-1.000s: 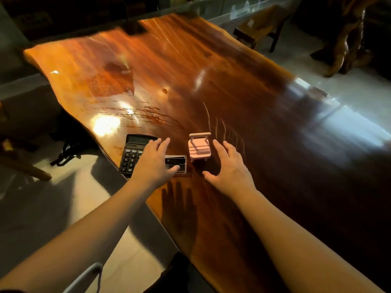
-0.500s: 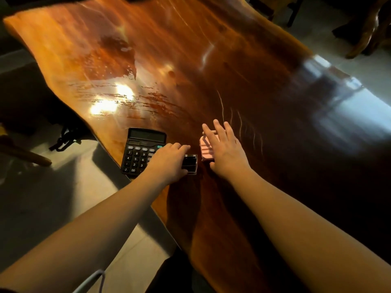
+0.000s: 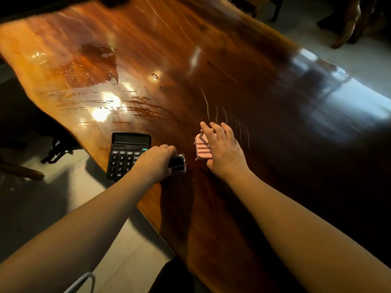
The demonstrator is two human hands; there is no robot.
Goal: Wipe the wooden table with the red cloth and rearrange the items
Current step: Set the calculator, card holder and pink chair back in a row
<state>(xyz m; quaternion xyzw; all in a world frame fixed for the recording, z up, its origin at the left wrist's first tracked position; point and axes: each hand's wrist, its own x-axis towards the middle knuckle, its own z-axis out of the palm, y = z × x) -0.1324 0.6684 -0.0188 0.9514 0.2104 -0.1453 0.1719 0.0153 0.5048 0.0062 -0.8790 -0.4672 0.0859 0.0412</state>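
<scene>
A glossy wooden table fills the view, with wet streaks on its lighter left part. Near its front left edge lies a black calculator. My left hand is closed over a small black and clear box just right of the calculator. My right hand grips a small pink stand, fingers over its top and thumb at its near side. No red cloth is in view.
The table's wavy left edge drops to a pale tiled floor. A dark bag with straps lies on the floor left of the table. Wooden furniture stands at the far right.
Both hands came down from hovering: the left closed on the small box, the right closed on the pink stand. The camera moved closer over the table.
</scene>
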